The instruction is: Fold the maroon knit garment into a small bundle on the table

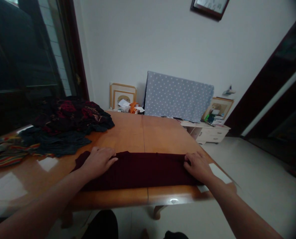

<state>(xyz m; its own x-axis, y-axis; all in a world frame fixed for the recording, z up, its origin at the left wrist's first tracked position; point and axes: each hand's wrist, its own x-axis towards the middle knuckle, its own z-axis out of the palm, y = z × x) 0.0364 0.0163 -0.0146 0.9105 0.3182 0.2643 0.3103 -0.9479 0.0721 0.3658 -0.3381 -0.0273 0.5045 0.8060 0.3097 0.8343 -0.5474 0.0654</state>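
A dark red garment [143, 171] lies folded into a long flat strip along the near edge of the wooden table [128, 132]; its exact kind does not show. At its left part, my left hand [102, 159] has its fingers curled on the cloth at the far edge, the thumb pointing right. Toward the right end, my right hand [196, 164] grips the same far edge with bent fingers. Some of the cloth at both ends is hidden under my hands and forearms.
A heap of dark printed clothes [73, 116] lies on the table's left, beside a striped cloth [13, 151]. Beyond the table, a grey-blue dotted cover [178, 94] drapes a large flat object on a white cabinet [210, 134]. Framed pictures [123, 96] lean against the wall.
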